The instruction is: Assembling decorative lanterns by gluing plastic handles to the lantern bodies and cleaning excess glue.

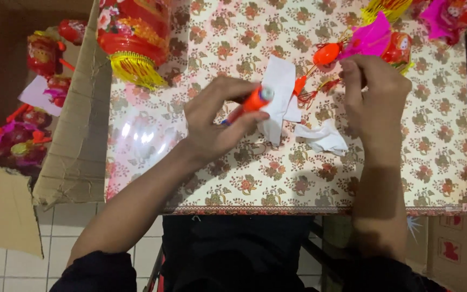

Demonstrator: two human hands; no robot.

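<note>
In the head view, a table covered by a floral cloth (277,178) is seen from above. The left hand (217,121) is held over the middle of the table, its fingers curled together and clamped on an orange cylinder-shaped tool with a silvery tip (252,101), which lies tilted across the hand. A strip of white paper (278,97) is seen just right of that tool, touching its tip; whether it is pinched by the fingers cannot be told. The right hand (377,94) is held farther right, its fingers closed together on the thin stem of a small orange and pink toy lantern (371,43), which lies on the far right part of the table. A crumpled white scrap (324,138) lies on the cloth between the two hands, nearer the right one. A large red lantern with a yellow fringe (133,40) rests at the far left edge of the table. A cardboard flap (77,135) is seen left of the table, and more small lanterns (22,135) are heaped beyond it on the far left.
</note>
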